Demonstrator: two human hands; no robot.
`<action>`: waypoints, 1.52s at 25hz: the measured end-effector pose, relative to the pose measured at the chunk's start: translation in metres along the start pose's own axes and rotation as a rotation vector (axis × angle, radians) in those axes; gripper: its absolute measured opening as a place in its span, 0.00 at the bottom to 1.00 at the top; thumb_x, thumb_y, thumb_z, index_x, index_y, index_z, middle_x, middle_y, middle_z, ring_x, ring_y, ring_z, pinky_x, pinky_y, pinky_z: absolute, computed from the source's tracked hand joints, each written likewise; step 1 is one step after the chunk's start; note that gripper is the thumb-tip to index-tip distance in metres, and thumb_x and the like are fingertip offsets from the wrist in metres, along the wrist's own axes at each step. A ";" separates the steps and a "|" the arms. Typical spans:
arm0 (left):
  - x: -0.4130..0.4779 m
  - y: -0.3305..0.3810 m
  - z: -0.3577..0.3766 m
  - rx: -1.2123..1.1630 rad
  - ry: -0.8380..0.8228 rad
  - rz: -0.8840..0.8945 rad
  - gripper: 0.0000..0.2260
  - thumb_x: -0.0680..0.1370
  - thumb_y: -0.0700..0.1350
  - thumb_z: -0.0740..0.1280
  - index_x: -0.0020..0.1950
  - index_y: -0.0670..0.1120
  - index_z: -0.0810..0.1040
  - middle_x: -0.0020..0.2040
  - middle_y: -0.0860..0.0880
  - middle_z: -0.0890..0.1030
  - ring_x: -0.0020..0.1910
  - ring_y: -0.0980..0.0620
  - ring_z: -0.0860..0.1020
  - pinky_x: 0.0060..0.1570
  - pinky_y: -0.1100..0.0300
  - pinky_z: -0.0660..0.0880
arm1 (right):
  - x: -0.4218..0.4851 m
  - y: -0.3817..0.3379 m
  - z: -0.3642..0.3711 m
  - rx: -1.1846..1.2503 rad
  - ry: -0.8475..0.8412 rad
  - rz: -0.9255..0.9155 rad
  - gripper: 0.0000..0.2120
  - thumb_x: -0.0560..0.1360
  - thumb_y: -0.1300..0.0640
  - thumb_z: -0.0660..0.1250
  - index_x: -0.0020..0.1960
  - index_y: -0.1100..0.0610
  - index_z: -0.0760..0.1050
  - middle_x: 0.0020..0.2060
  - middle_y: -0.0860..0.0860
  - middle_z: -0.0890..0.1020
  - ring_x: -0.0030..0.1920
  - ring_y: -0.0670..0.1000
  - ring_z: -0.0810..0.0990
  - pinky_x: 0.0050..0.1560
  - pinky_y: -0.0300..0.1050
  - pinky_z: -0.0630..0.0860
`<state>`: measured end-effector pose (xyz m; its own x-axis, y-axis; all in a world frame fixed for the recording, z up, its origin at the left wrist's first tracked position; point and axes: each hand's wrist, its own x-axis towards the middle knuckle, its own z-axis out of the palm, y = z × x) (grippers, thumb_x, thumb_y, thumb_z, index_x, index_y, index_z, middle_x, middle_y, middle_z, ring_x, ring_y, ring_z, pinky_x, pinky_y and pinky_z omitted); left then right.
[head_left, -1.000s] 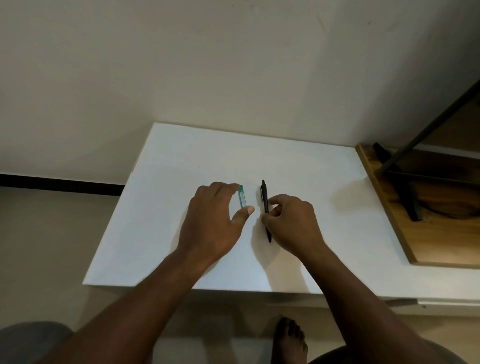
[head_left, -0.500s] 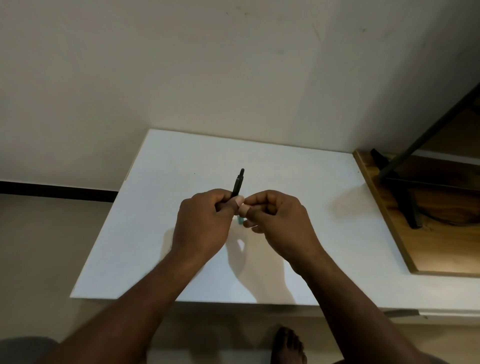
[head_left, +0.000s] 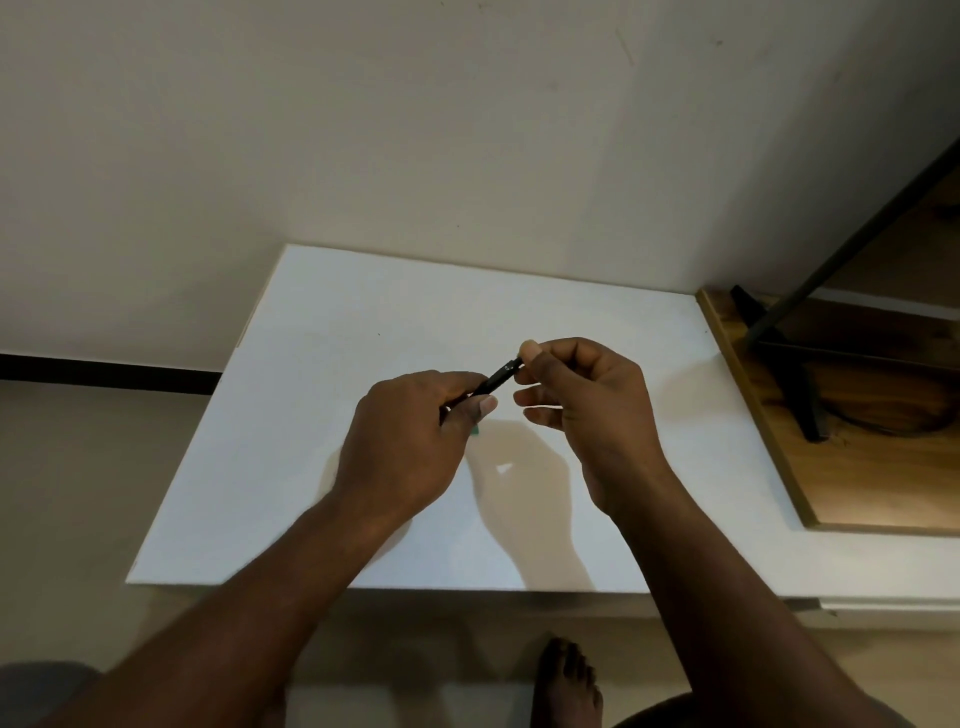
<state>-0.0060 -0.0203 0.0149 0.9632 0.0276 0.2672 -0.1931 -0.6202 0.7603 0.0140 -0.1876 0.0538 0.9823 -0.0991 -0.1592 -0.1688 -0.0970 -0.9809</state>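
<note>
Both hands are raised a little above the white table (head_left: 322, 395). My left hand (head_left: 405, 447) grips the lower part of a black pen (head_left: 500, 375), fingers curled round its barrel. The pen slants up to the right, and my right hand (head_left: 587, 410) pinches its upper end between thumb and forefinger. A small bit of a green-tipped pen (head_left: 474, 429) peeks out just under my left thumb; most of it is hidden by that hand, and I cannot tell whether it lies on the table or is held.
A plain wall rises behind the table. To the right stands a wooden board (head_left: 857, 467) with a black stand (head_left: 779, 358) and a dark cable on it. Below the table's front edge a bare foot (head_left: 569, 680) rests on the floor.
A second ago both pens lay on the table under my hands. The black pen has been lifted; it stood nearly upright in my left hand and now slants right, with my right hand pinching its end.
</note>
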 end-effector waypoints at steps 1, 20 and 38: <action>0.000 0.000 0.000 0.003 0.008 0.004 0.13 0.81 0.54 0.67 0.61 0.52 0.85 0.50 0.51 0.88 0.46 0.51 0.83 0.50 0.49 0.82 | 0.000 0.000 0.000 0.000 -0.003 -0.002 0.10 0.79 0.50 0.74 0.48 0.58 0.84 0.40 0.52 0.88 0.42 0.52 0.88 0.44 0.44 0.83; 0.002 -0.011 0.000 -0.001 0.004 -0.100 0.10 0.82 0.52 0.66 0.57 0.53 0.86 0.40 0.53 0.83 0.41 0.50 0.80 0.43 0.54 0.76 | 0.018 -0.005 -0.032 -0.024 0.175 0.026 0.06 0.84 0.58 0.67 0.52 0.58 0.83 0.43 0.50 0.90 0.40 0.50 0.89 0.44 0.45 0.85; 0.001 -0.010 0.003 0.044 -0.023 -0.114 0.11 0.81 0.54 0.67 0.57 0.52 0.86 0.46 0.52 0.87 0.44 0.51 0.82 0.49 0.53 0.80 | 0.032 0.049 -0.028 -0.988 0.112 -0.158 0.06 0.78 0.53 0.71 0.54 0.47 0.83 0.46 0.46 0.87 0.47 0.53 0.84 0.46 0.48 0.81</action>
<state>-0.0029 -0.0168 0.0056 0.9825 0.0829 0.1666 -0.0738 -0.6482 0.7579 0.0346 -0.2235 0.0038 0.9945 -0.1013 0.0260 -0.0788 -0.8897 -0.4497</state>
